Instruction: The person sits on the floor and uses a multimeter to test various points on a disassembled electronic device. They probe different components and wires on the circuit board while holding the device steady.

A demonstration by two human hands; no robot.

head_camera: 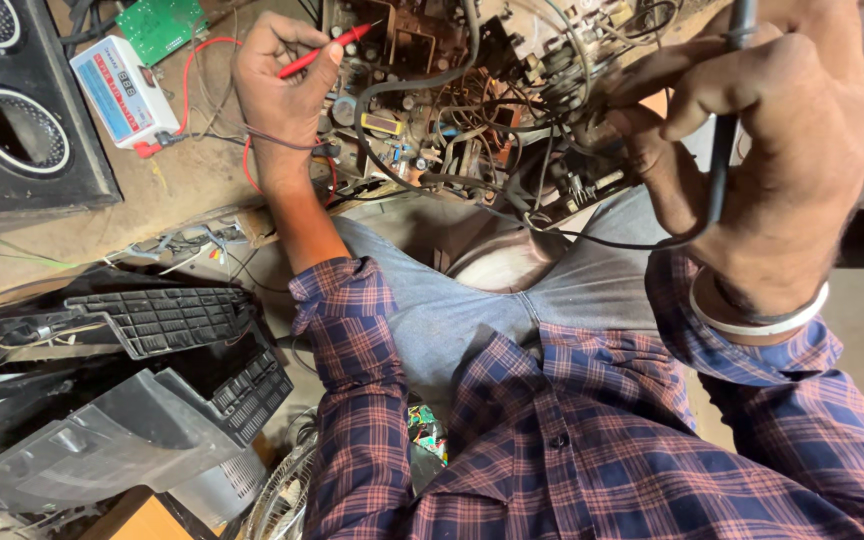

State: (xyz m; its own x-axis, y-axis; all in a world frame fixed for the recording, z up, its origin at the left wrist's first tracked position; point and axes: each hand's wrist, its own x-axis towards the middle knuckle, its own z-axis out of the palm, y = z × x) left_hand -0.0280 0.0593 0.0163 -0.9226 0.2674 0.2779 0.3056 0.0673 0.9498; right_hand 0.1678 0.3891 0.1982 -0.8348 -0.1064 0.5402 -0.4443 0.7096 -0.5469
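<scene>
A dusty workbench [177, 190] runs across the upper part of the frame, with a black speaker box [12, 110] in the upper left corner and grey plastic housings [122, 400] piled at the lower left. Just right of the speaker sits a small white and blue meter [124, 92], its red lead trailing to the left hand [277, 85], which pinches a red probe [327, 50] with its tip down on the open circuit board [432, 90] at upper centre. At upper right, the right hand [772, 150] is closed around a black probe [727, 120]. This looks like testing points on the board; the next touch calls for steady tips. The black probe's tip is lost among the wires, and the meter's display is too small to read
</scene>
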